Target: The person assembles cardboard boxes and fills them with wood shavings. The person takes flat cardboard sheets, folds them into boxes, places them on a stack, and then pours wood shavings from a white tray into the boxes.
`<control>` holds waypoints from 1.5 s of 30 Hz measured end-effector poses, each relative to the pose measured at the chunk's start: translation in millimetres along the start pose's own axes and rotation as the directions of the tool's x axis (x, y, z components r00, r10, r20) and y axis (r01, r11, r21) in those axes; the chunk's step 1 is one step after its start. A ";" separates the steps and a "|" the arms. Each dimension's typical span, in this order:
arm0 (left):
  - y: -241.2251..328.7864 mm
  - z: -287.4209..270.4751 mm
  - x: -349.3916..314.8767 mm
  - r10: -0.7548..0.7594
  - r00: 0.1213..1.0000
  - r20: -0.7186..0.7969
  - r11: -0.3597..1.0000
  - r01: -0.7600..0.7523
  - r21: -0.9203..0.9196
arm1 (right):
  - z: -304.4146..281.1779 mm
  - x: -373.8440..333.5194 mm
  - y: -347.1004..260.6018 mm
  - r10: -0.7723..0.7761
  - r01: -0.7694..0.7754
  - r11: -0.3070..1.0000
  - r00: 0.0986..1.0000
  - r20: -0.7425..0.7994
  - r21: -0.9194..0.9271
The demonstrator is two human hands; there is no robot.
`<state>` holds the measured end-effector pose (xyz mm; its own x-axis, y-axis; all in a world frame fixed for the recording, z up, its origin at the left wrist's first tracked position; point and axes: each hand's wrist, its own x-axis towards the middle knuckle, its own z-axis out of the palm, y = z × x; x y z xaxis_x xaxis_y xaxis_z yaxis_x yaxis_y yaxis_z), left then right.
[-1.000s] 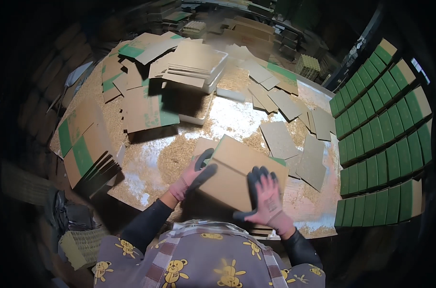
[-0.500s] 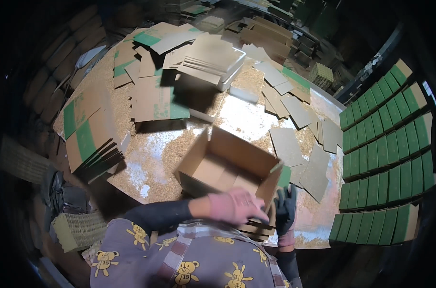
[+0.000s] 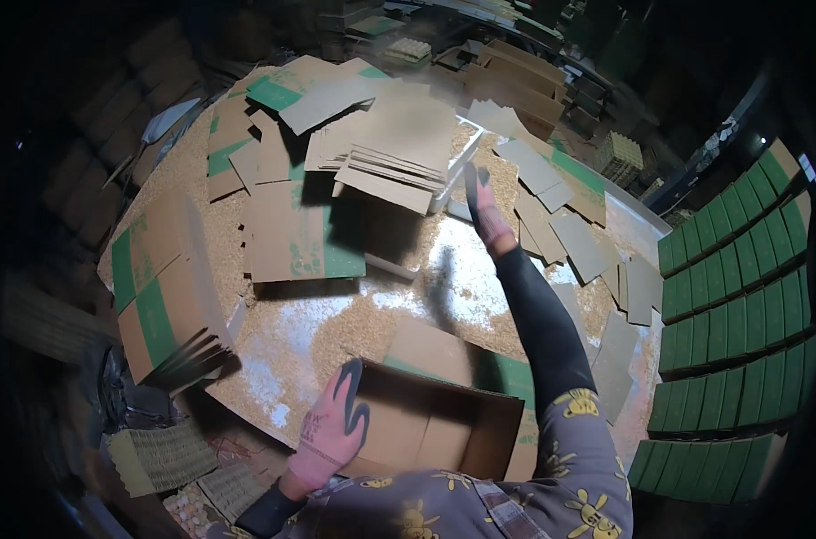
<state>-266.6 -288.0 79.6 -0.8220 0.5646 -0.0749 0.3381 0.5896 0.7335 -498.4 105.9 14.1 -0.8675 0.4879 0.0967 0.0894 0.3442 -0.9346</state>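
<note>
An open cardboard box (image 3: 412, 422) stands right in front of me, with its inside facing up. My left hand (image 3: 329, 431), in a pink glove with dark fingertips, is at the box's left end, its fingers stretched and apart. My right arm reaches far across the table. My right hand (image 3: 487, 211), gloved alike, is just right of a stack of cardboard sheets (image 3: 399, 135); its fingers are extended and I see nothing held in them. The stack lies partly over a white tray (image 3: 462, 148). Beyond the box shows a flat carton with a green band (image 3: 453, 350).
Folded green-banded cartons (image 3: 161, 278) stand at the left and more cartons (image 3: 287, 225) lie mid-table. Loose grey-brown sheets (image 3: 579, 242) are scattered at the right. Rows of green boxes (image 3: 731, 305) line the right side. Egg trays (image 3: 170, 458) are at the lower left. Brown granules (image 3: 336, 337) cover the tabletop.
My right hand has moved from the box's right side far forward to the sheet stack. My left hand has moved left to the box's end. The box has turned and come nearer me.
</note>
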 end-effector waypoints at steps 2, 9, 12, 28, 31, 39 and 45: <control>4.5 1.4 7.9 -0.029 0.999 0.033 0.998 0.030 -0.048 | 52.8 47.1 3.4 0.001 -0.001 1.000 1.000 -0.030 -0.004; -19.4 8.8 21.0 -0.017 0.994 -0.106 0.971 -0.009 -0.239 | 97.2 40.6 14.5 -0.117 -0.122 0.941 0.758 -0.641 -0.316; -22.0 13.1 26.5 0.028 0.993 -0.111 0.971 -0.053 -0.231 | 73.7 67.2 57.5 0.245 -0.289 0.944 0.937 -0.248 -0.159; -7.4 20.8 33.0 -0.184 0.980 -0.081 0.944 0.153 -0.293 | 70.9 105.7 97.8 0.178 -0.146 0.909 0.983 0.048 -0.391; -15.9 23.3 19.5 -0.159 0.979 -0.128 0.932 0.106 -0.346 | 5.5 73.1 21.1 0.513 -0.473 0.854 0.834 0.200 -0.219; -22.8 20.5 26.8 -0.215 0.976 0.035 0.803 0.197 -0.562 | 19.1 114.8 152.6 0.301 -0.180 0.935 0.859 -0.414 0.306; -18.3 19.7 24.8 -0.370 0.915 0.158 0.387 0.307 -0.869 | -113.1 -8.0 100.6 0.129 -0.170 0.593 0.985 0.115 0.787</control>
<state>-284.1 -273.5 51.0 -0.8050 0.3898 -0.4473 -0.5200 -0.1005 0.8482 -427.1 227.3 -42.0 -0.8993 0.4325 -0.0646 -0.1848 -0.5097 -0.8403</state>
